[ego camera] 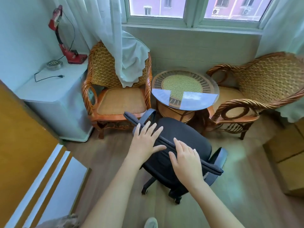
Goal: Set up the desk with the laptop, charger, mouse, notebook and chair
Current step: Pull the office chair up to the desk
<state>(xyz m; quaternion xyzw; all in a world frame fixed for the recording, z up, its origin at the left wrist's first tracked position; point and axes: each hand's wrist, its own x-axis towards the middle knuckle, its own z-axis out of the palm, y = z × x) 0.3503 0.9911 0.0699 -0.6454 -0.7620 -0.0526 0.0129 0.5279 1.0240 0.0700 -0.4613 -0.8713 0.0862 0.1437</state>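
The office chair (179, 142) stands on the floor just before the round table (185, 89), with both hands (146, 139) spread over its backrest top. One wicker armchair (115, 89) sits left of the table, another (256, 94) right, and the window (194, 9) lies behind it.

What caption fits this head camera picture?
Both open hands, left hand and right hand, reach the black office chair backrest, facing two wicker chairs.

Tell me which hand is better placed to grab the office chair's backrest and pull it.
Left. The left hand lies flat across the office chair backrest's top edge; the right hand hovers just behind it.
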